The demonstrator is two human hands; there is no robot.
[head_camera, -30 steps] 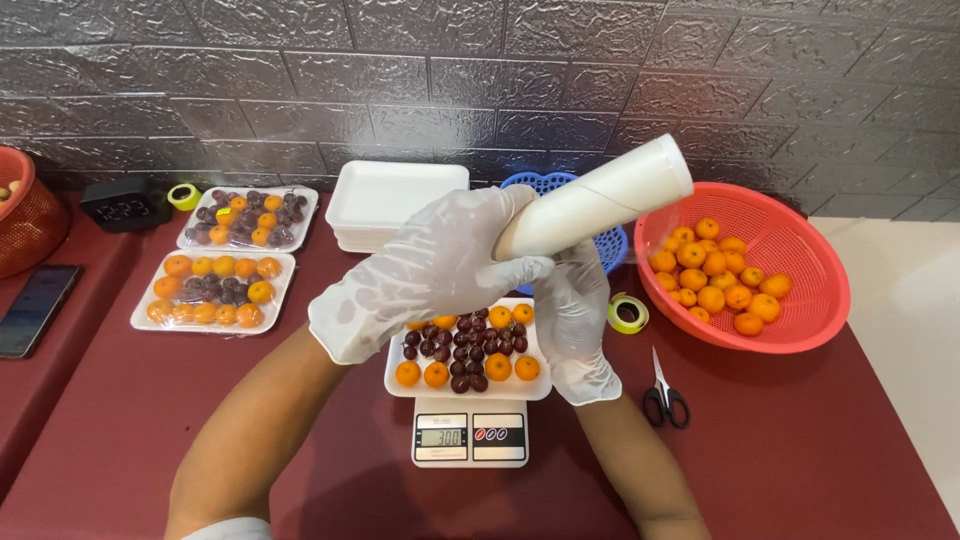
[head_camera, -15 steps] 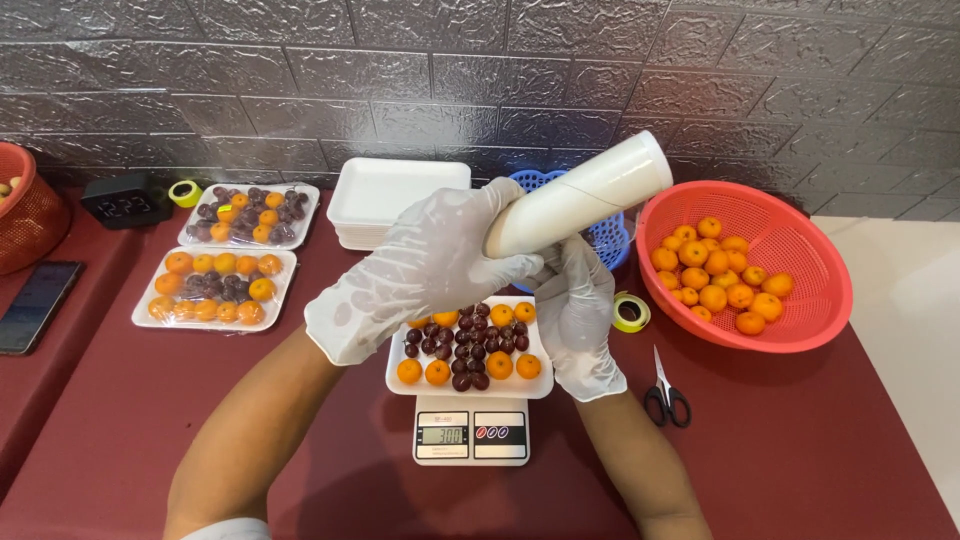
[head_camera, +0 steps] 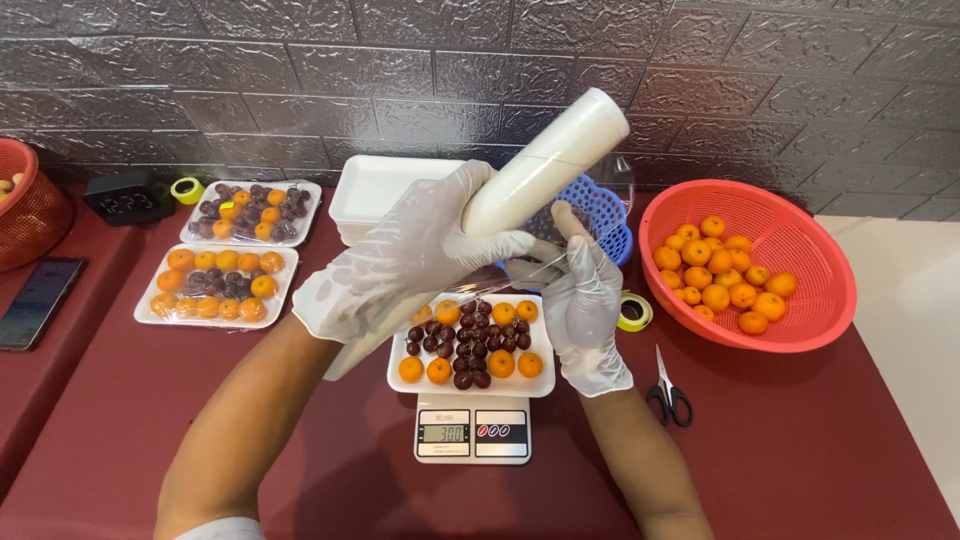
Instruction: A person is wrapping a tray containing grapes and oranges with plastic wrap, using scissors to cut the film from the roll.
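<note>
My gloved left hand (head_camera: pixel 400 260) grips a white roll of cling film (head_camera: pixel 550 160), tilted up to the right above the table. My gloved right hand (head_camera: pixel 585 300) pinches the loose clear film edge just below the roll. Under both hands a white foam tray (head_camera: pixel 540 385) of small oranges and dark grapes rests on a small digital scale (head_camera: pixel 472 430).
Two wrapped fruit trays (head_camera: pixel 215 285) lie at the left. A stack of white foam trays (head_camera: pixel 375 190) and a blue basket (head_camera: pixel 605 215) stand behind. A red basket of oranges (head_camera: pixel 790 250) is at right, with scissors (head_camera: pixel 668 395), a tape roll (head_camera: pixel 633 312), and a phone (head_camera: pixel 35 300) at far left.
The roll has tipped a little more upright and my right hand has risen toward its lower end, taking the film edge.
</note>
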